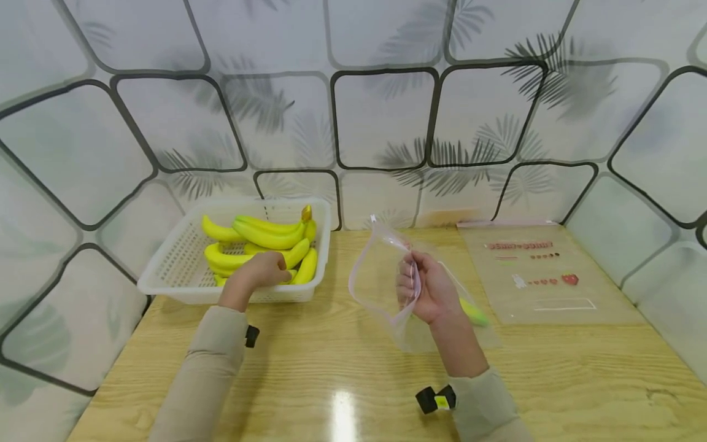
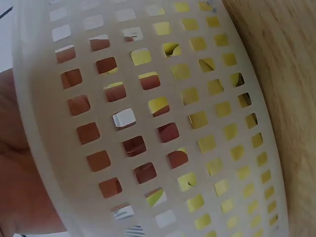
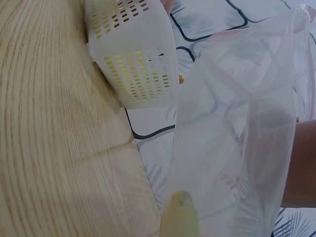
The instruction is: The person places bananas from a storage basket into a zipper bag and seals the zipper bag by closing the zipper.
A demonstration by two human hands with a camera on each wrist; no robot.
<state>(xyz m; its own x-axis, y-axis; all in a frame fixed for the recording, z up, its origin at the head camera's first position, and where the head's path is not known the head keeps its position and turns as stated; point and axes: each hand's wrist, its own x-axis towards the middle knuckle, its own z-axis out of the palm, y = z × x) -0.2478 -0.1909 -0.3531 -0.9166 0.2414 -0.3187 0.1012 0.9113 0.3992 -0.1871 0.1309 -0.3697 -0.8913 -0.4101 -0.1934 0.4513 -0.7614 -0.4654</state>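
Note:
My left hand [image 1: 264,269] reaches over the near wall of a white plastic basket [image 1: 177,270], down among the yellow bananas [image 1: 270,236]. A banana tip shows right at its thumb; I cannot tell whether the fingers grip it. In the left wrist view, fingers [image 2: 143,173] show through the basket's holes, with yellow bananas beside them. My right hand [image 1: 428,285] grips the rim of a clear zip bag [image 1: 370,276] with a pink edge, and its mouth gapes toward the basket. Inside this bag lies a banana [image 1: 474,313] with a greenish tip, also seen in the right wrist view.
Another zip bag [image 1: 530,270], printed with red lettering and a strawberry, lies flat on the wooden table [image 1: 309,368] at the right. A patterned wall covering [image 1: 381,116] of leaves and rounded squares encloses the table at the back and sides.

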